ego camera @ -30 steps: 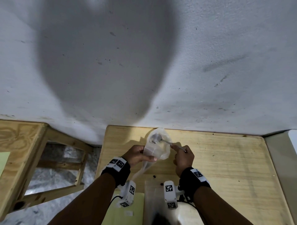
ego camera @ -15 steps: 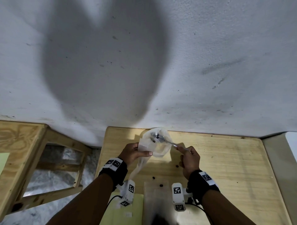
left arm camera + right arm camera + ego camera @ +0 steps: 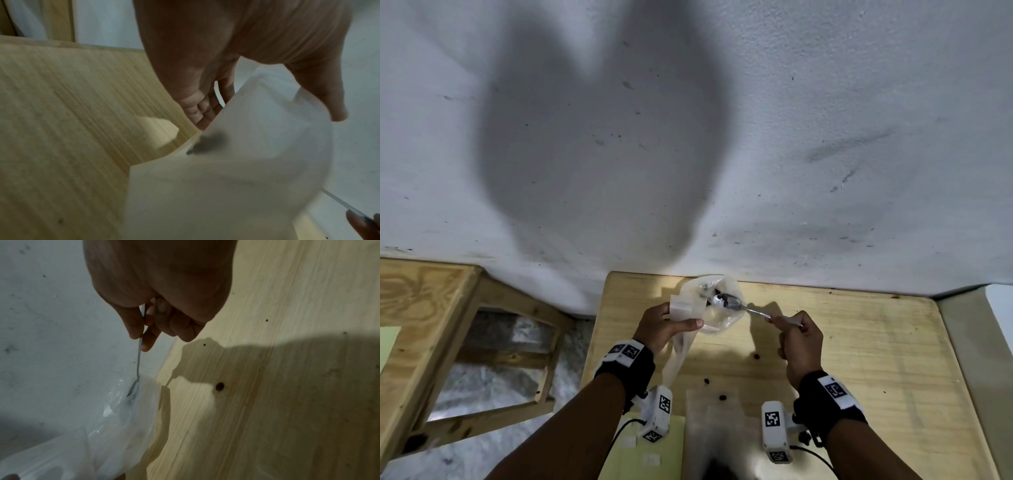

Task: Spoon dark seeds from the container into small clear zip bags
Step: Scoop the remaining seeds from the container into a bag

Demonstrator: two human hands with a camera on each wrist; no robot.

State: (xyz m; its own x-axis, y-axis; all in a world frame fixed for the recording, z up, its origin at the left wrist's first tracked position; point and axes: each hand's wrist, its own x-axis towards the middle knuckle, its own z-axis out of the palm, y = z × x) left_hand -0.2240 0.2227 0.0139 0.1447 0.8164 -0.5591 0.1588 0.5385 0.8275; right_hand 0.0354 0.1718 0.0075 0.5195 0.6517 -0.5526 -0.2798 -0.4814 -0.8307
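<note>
My left hand (image 3: 664,325) grips a clear plastic bag (image 3: 717,317) above the far edge of the wooden table (image 3: 859,342), thumb across its front, mouth held wide. My right hand (image 3: 796,339) pinches the handle of a metal spoon (image 3: 743,307). The spoon's bowl sits inside the bag's mouth with dark seeds (image 3: 724,299) on it. In the left wrist view the bag (image 3: 246,162) fills the frame, with a dark smudge of seeds showing through. In the right wrist view the spoon (image 3: 139,356) runs from my fingers (image 3: 148,337) down into the bag (image 3: 127,410).
Several loose dark seeds (image 3: 756,356) lie on the table between my hands. A clear container (image 3: 722,438) stands at the near edge, next to a pale green sheet (image 3: 650,452). A white wall (image 3: 791,137) rises behind the table. Another wooden frame (image 3: 431,325) stands left.
Both hands and the bag have moved slightly farther away and apart. The spoon bowl stays inside the bag's mouth, which now gapes wider toward me.
</note>
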